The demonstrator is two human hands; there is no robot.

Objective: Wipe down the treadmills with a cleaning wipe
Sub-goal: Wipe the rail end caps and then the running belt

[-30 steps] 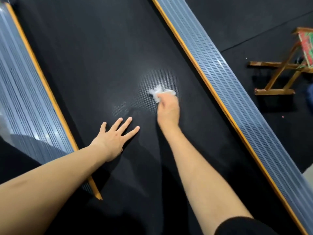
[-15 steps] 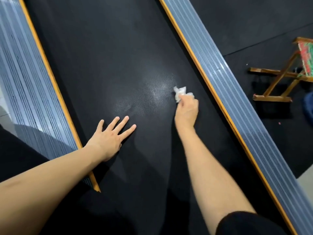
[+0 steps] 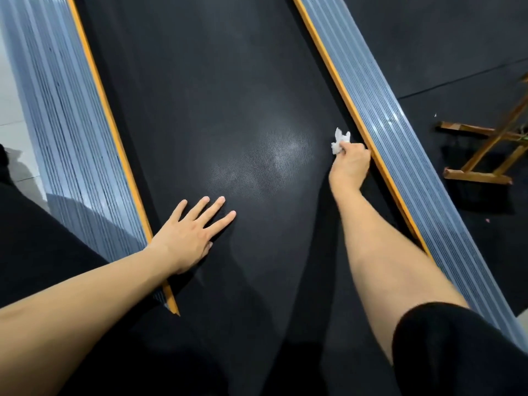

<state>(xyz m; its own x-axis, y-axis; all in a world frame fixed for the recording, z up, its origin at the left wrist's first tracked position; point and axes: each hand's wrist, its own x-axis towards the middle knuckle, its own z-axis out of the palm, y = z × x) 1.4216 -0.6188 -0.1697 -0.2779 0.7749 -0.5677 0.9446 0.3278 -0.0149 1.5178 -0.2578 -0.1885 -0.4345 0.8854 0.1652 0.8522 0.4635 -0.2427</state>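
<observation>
Treadmill belt point(image 3: 200, 110): black, matt, rubbery-looking w/ fine dotted weave texture; a pale sheen patch point(image 3: 265, 164) mid-belt where light catches. Side rails point(image 3: 400, 155): grey, finely ribbed lengthwise, semi-gloss w/ highlights, prob. plastic or metal, can't tell which; orange smooth trim strip point(image 3: 337, 81) along the inner edges. Wipe point(image 3: 339, 142): white, crumpled, soft paper or cloth. Floor point(image 3: 457, 52) right: dark, matt. Wooden frame point(image 3: 480, 155): brown, bare-looking wood.

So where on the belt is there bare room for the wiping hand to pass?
Bare belt lies between both side rails, beyond the flat left hand. It is tight where the right hand holds the wipe against the right rail.
</observation>
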